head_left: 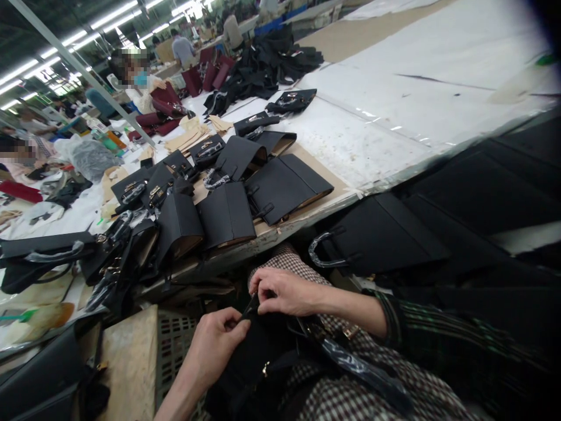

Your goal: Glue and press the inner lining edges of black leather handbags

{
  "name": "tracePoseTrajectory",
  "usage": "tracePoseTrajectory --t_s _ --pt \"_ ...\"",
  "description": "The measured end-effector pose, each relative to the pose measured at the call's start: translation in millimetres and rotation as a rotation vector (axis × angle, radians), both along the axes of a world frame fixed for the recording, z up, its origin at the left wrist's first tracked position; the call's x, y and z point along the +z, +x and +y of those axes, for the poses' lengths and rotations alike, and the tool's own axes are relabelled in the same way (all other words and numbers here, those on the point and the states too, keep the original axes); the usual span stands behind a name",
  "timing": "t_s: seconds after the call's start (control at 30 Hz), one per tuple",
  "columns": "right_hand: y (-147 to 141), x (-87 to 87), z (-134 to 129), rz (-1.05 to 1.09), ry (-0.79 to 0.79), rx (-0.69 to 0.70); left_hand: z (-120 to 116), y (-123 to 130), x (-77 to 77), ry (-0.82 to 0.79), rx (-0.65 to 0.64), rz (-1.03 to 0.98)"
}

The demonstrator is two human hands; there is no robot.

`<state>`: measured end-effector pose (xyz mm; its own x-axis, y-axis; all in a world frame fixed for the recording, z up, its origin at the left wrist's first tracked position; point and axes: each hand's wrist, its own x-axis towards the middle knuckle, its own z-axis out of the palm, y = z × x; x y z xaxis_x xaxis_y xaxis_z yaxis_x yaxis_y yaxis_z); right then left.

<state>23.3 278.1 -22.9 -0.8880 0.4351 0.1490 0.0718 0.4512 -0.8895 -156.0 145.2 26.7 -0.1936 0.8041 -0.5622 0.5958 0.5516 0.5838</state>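
On my lap lies a black handbag [245, 365] with gold-coloured metal fittings. A handle in clear plastic wrap [363, 371] reaches across my checked clothing to its right. My left hand [214, 339] pinches the bag's upper edge between thumb and fingers. Just above it, my right hand [280, 290] grips the same edge farther along, its thumb and index finger bent together. A short dark strip of that edge shows between the two hands. The fingers hide exactly which part is held, and the bag's dark inside is hard to make out.
Black bag bodies [225, 213] crowd the near edge of the white worktable [359, 128]. More black bags [381, 234] stand below it on the right. A wooden board [129, 362] and plastic crate [175, 339] are at my left. A co-worker [142, 96] handles maroon bags [164, 102] across the table.
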Motion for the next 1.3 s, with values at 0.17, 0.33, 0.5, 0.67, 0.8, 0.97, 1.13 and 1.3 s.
tracePoseTrajectory --t_s 0.17,0.33,0.5,0.67,0.8,0.97,1.13,1.3 --pt "-0.9 1.3 7.8 -0.047 0.005 0.141 -8.4 -1.8 -6.7 -0.006 0.074 -0.088" --pt "-6.5 1.4 12.1 -0.09 -0.02 0.141 -10.2 -0.1 -3.5 0.012 0.075 -0.122" --pt "-9.1 7.1 9.7 -0.187 0.019 0.081 -9.5 3.3 1.5 0.05 0.043 -0.162" --pt "-8.9 9.1 7.7 -0.227 0.056 0.059 -10.4 2.8 -1.1 0.067 0.028 -0.207" --pt "-7.4 9.5 9.9 -0.225 0.018 0.069 -9.0 3.4 -1.2 0.064 0.001 -0.177" --pt "-3.5 6.3 16.0 -0.172 -0.073 0.137 -6.7 5.8 -2.1 0.052 0.036 -0.214" --pt "-4.0 5.6 18.0 -0.17 -0.079 0.161 -6.5 6.4 -4.0 0.005 0.076 -0.297" --pt "-8.5 9.7 15.6 -0.227 -0.053 0.12 -7.4 8.4 1.7 0.042 0.043 -0.257"
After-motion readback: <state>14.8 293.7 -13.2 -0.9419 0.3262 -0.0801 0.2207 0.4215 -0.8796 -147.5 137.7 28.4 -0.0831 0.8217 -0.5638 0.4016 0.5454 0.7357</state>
